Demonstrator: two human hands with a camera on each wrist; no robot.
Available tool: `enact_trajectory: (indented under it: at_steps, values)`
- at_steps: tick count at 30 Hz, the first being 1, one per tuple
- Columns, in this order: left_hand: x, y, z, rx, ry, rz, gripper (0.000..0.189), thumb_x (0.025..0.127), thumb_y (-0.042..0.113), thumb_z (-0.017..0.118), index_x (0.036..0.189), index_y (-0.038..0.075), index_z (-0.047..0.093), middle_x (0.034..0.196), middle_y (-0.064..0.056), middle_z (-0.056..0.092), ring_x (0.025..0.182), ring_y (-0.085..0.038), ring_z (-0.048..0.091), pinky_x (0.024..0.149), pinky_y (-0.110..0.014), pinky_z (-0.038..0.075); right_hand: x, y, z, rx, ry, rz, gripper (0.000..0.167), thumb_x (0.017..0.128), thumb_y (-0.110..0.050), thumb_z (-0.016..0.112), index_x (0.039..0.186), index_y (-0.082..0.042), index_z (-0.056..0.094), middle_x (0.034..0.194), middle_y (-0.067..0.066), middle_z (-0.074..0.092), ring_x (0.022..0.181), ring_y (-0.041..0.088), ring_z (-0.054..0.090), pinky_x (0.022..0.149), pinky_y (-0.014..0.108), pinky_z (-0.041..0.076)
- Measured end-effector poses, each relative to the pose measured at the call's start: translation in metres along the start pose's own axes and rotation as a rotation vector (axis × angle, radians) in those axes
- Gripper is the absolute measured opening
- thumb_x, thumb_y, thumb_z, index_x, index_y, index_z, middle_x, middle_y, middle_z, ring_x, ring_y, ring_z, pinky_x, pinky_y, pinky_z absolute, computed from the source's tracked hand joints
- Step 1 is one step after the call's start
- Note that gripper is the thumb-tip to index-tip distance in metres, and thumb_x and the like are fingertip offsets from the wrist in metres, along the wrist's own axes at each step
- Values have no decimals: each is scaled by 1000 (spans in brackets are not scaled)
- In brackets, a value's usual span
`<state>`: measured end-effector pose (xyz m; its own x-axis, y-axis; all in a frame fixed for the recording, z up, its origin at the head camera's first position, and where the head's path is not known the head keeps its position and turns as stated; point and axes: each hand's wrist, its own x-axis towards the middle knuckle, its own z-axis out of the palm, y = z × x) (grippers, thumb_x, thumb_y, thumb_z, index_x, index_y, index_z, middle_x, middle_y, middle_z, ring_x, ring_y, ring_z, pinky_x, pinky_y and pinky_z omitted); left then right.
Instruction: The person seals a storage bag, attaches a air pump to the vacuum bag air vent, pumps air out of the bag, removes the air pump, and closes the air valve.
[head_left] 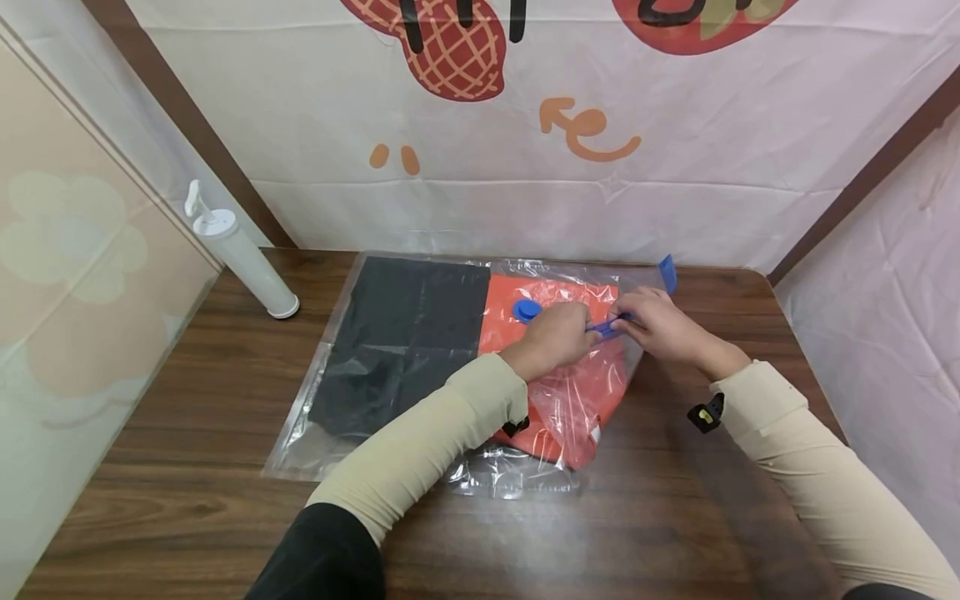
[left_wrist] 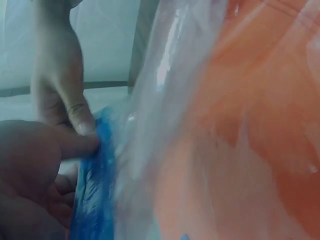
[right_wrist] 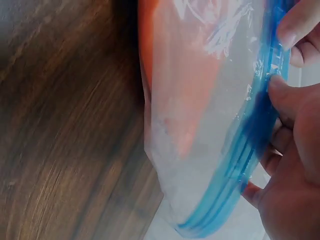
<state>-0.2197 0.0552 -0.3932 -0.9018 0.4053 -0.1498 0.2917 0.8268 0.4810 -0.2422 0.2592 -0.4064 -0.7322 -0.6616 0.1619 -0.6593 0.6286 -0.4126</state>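
Note:
A large clear vacuum storage bag [head_left: 330,450] lies on the table with a dark folded cloth [head_left: 405,333] and an orange one [head_left: 517,358] inside. A round blue valve [head_left: 527,311] sits on the bag over the orange cloth. My left hand [head_left: 558,337] pinches the blue zip edge [right_wrist: 240,145] at the bag's right end. Close beside it, my right hand [head_left: 656,325] pinches the same strip between thumb and fingers. In the left wrist view, the zip edge is lifted, with clear film stretching from it over the orange cloth.
A white hand pump [head_left: 247,262] stands at the table's left rear, by the side wall. Patterned fabric [head_left: 525,208] hangs behind the wooden table [head_left: 195,500]. One blue corner of the zip edge [head_left: 667,273] sticks up near the back, right of the hands.

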Motion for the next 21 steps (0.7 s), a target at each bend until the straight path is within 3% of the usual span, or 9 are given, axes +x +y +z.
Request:
enact_trajectory:
  at_steps: [7,11,21]
  values:
    - [1,0,5,-44,30,-14,16,100,26,68,91,13,68,77,3,63,67,-12,57,58,-23,43,2,4,-9,66,-37,5,9,93,2,70,98,-5,70,95,4,69,93,26,62,86,50,48]
    - [1,-2,5,-51,38,-6,18,99,26,70,88,13,66,78,3,63,70,-12,58,60,-23,44,3,6,-12,85,-51,13,8,94,3,70,97,-4,68,92,5,68,89,22,63,82,48,52]
    - [1,-7,5,-54,39,5,16,97,21,70,84,13,65,77,5,64,70,-11,58,60,-25,45,1,7,-2,-16,41,-130,16,88,9,72,91,-6,68,87,1,66,79,16,60,70,41,50]
